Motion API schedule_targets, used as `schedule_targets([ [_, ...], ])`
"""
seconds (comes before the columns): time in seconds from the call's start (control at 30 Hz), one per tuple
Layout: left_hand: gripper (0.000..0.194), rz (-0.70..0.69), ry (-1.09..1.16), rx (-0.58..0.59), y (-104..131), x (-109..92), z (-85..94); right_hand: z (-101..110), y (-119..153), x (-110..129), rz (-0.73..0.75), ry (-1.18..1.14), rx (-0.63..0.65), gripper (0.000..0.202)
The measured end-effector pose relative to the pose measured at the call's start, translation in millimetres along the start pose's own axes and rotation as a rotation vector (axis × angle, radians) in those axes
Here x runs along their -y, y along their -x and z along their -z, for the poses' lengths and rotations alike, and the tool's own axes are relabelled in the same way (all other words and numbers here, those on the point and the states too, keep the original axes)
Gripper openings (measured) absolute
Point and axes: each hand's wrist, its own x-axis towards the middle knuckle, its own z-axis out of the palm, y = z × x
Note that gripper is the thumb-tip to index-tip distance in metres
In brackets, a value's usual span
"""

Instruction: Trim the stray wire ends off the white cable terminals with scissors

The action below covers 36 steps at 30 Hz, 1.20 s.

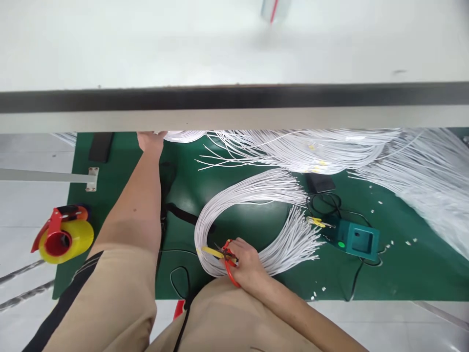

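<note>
My right hand (246, 258) is closed on red-handled scissors (230, 273), low over a curved bundle of white wires (208, 215). A yellow strip (212, 252) lies by the blades, over the left bend of the bundle; whether the hand holds it too, I cannot tell. The bundle bows to the left, and its loose ends fan out to the right. My left hand (151, 141) reaches forward beneath the shelf edge, near the left end of more coiled white wires (186, 136). Its fingers are hidden by the shelf.
A white shelf (234, 117) crosses above the green table (366, 281). At the left sits a red tape dispenser with yellow tape (69, 239). On the right are a teal device (357, 239) with cables, a large pile of white wires (330, 151), and small white scraps.
</note>
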Motion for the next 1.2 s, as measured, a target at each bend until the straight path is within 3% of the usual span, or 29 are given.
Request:
schedule_targets([
  [0.1, 0.047, 0.095, -0.102, -0.035, 22, -10, 17.8, 5, 7, 7, 0.017, -0.025, -0.06, 0.023],
  [0.17, 0.052, 0.075, -0.109, 0.021, 57, -20, 28.1, 7, 13, 12, 0.006, -0.058, -0.106, 0.021],
  [0.23, 0.043, 0.026, -0.079, 0.078, 110, -29, 33.1, 10, 21, 17, -0.016, -0.094, -0.159, 0.017],
  [0.37, 0.036, -0.044, 0.039, 0.198, 249, -43, 29.4, 12, 41, 23, -0.042, -0.218, -0.249, 0.012],
  [0.47, 0.028, -0.189, 0.163, 0.119, 343, -53, 21.0, 12, 58, 25, -0.001, -0.243, -0.317, 0.016],
  [0.57, 0.028, -0.342, 0.123, 0.05, 401, -63, 14.0, 12, 76, 29, 0.061, -0.205, -0.388, 0.019],
  [0.7, 0.036, -0.487, 0.021, 0.072, 435, -72, 14.7, 9, 99, 34, 0.18, -0.146, -0.468, 0.015],
  [0.93, 0.032, -0.658, -0.156, -0.106, 467, -87, 20.8, 5, 127, 37, 0.314, -0.004, -0.595, 0.011],
  [1.07, 0.023, -0.688, -0.131, -0.19, 479, -94, 19.4, 3, 137, 37, 0.356, 0.039, -0.647, 0.011],
  [1.2, 0.015, -0.678, -0.068, -0.193, 485, -100, 21.6, 2, 145, 38, 0.383, 0.065, -0.66, 0.01],
])
